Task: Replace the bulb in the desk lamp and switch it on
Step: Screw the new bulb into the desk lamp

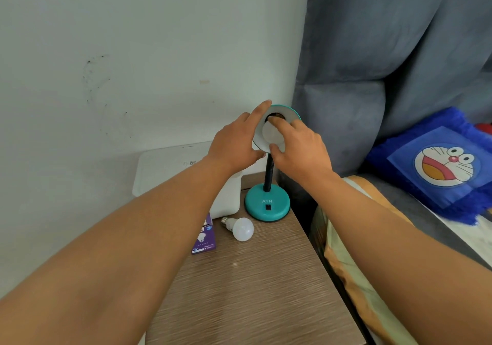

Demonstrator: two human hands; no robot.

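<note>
Frame centre: right hand (298, 142) grip closed on LED bulb (272, 133) in teal lamp shade (288, 113), bulb axis toward camera. Left hand (237, 142) grip clasps shade rim. Spare bulb (241, 228) lies on bench (266, 291) below.

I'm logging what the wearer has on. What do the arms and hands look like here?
Both forearms are bare right down to the frame edge: no sleeves in view. The left hand and right hand wear no gloves, and no rings, watch or bracelet show on the visible sides.
</note>
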